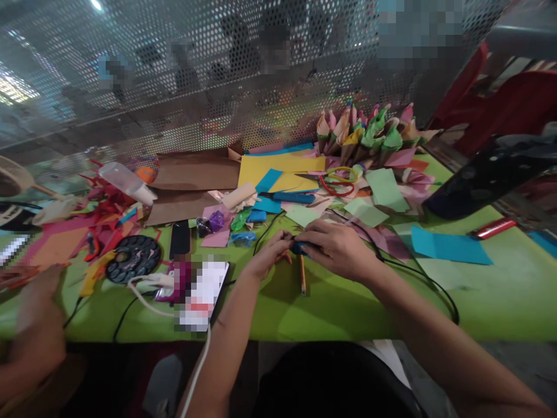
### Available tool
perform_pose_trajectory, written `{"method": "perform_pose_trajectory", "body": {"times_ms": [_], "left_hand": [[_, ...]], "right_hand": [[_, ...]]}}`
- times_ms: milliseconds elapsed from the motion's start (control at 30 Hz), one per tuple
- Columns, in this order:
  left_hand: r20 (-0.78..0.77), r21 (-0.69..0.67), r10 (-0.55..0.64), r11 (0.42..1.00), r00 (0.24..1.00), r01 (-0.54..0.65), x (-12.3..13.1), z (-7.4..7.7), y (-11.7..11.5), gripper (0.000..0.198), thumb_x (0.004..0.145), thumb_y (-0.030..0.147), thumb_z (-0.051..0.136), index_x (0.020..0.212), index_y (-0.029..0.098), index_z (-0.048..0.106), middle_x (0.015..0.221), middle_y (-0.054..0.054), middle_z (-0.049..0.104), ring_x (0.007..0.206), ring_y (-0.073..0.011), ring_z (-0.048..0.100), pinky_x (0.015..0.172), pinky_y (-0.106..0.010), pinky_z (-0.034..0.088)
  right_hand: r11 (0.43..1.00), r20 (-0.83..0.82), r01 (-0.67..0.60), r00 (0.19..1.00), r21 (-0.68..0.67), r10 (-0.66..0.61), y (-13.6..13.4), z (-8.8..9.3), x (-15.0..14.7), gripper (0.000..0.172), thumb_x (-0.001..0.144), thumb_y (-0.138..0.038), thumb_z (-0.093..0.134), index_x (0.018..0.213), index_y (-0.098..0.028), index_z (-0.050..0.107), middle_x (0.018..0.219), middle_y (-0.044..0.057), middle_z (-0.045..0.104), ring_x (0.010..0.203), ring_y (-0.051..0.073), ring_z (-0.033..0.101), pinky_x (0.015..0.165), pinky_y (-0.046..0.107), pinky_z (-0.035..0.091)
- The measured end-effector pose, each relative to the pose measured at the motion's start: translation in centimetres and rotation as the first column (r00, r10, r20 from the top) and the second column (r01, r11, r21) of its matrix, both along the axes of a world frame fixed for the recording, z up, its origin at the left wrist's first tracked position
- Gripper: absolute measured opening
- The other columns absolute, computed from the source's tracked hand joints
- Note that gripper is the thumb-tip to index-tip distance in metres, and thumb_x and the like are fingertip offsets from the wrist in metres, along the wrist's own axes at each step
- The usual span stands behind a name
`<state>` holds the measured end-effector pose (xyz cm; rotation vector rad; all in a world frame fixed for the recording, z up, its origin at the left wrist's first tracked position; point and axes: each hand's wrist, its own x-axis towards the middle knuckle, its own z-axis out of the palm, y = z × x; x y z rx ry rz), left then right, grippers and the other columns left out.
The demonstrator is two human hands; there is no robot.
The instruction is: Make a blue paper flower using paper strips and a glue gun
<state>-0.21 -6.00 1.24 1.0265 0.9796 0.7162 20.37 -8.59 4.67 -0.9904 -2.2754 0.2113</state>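
My left hand (274, 254) and my right hand (337, 247) meet over the green tabletop. Between their fingertips is a small dark blue piece (299, 247), largely covered, so its kind does not show. Both hands have curled fingers closed on it. A pencil (303, 280) points toward me just below the fingers; its upper part is hidden, and I cannot tell whether it lies on the table or is held. Beyond my hands lie a blue-handled tool (293, 198), pale green paper squares (366, 212) and scissors (339, 180) with yellow and red handles.
Paper cones (369, 133) with colored twisted tops stand at the back. A dark bottle (474, 174) leans at right, near a red tube (493, 229). A phone (206, 296) with a white cable, a round black palette (133, 259) and another person's hand (41, 290) are left.
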Motion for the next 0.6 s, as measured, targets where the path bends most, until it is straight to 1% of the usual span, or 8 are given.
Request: {"method": "perform_pose_trajectory", "body": {"times_ms": [167,233,300,367,433,533,600], "left_hand": [[-0.027,-0.014,0.03,0.999,0.999,-0.03,0.0,0.2,-0.1,0.034,0.069,0.04,0.077,0.09,0.021,0.057,0.085,0.002,0.054,0.079,-0.0127,0.052,0.063,-0.023,0.043],[-0.025,-0.016,0.035,0.999,0.999,-0.035,0.0,0.2,-0.1,0.036,0.068,0.041,0.078,0.09,0.021,0.057,0.085,0.003,0.055,0.079,-0.0128,0.053,0.063,-0.023,0.042],[-0.028,-0.016,0.037,0.999,0.999,-0.038,0.0,0.1,0.0,0.037,0.067,0.042,0.079,0.089,0.021,0.057,0.085,0.003,0.055,0.078,-0.0128,0.052,0.061,-0.024,0.041],[-0.03,-0.011,0.043,0.999,0.999,-0.044,0.0,0.1,0.2,0.038,0.065,0.041,0.079,0.088,0.02,0.057,0.085,0.002,0.055,0.077,-0.0129,0.052,0.06,-0.024,0.039],[-0.028,-0.009,0.042,0.999,0.999,-0.042,0.0,0.1,0.3,0.04,0.063,0.041,0.079,0.089,0.02,0.058,0.086,0.002,0.056,0.077,-0.0129,0.053,0.059,-0.024,0.039],[-0.038,-0.008,0.031,0.999,0.999,-0.031,-0.1,0.3,0.3,0.04,0.062,0.041,0.078,0.089,0.02,0.057,0.083,0.003,0.055,0.072,-0.0119,0.051,0.059,-0.025,0.039],[-0.05,-0.003,0.029,1.0,0.998,-0.029,-0.1,0.4,0.3,0.039,0.062,0.041,0.075,0.089,0.021,0.056,0.082,0.003,0.055,0.068,-0.0107,0.051,0.059,-0.024,0.039]], "right_hand": [[1.0,-0.055,0.001,0.998,0.003,0.0,0.1,0.2,0.0,0.024,0.098,-0.028,0.059,0.116,-0.02,0.073,0.103,0.011,0.073,0.085,0.02,0.069,0.071,0.029,0.05],[1.0,-0.093,0.006,0.996,-0.016,-0.007,0.1,0.4,0.3,0.024,0.098,-0.032,0.06,0.115,-0.021,0.073,0.103,0.01,0.073,0.086,0.021,0.069,0.072,0.03,0.051],[0.998,-0.145,0.027,0.989,-0.054,-0.034,0.3,0.7,0.7,0.024,0.099,-0.034,0.059,0.112,-0.021,0.073,0.102,0.009,0.073,0.082,0.02,0.069,0.072,0.03,0.052],[0.992,-0.191,0.081,0.977,-0.096,-0.099,0.4,1.1,1.4,0.024,0.099,-0.034,0.058,0.11,-0.021,0.074,0.101,0.009,0.073,0.076,0.018,0.069,0.069,0.029,0.051],[0.98,-0.201,0.161,0.962,-0.119,-0.182,0.5,1.4,2.3,0.023,0.099,-0.033,0.057,0.108,-0.021,0.075,0.102,0.009,0.073,0.078,0.019,0.069,0.069,0.029,0.051],[0.951,-0.141,0.282,0.944,-0.124,-0.298,0.2,1.5,4.1,0.023,0.097,-0.032,0.057,0.104,-0.021,0.076,0.1,0.009,0.074,0.085,0.022,0.07,0.071,0.03,0.05],[0.922,-0.063,0.361,0.926,-0.139,-0.372,-0.2,1.2,5.5,0.021,0.096,-0.032,0.059,0.102,-0.022,0.077,0.099,0.008,0.075,0.083,0.022,0.069,0.07,0.031,0.049]]}}
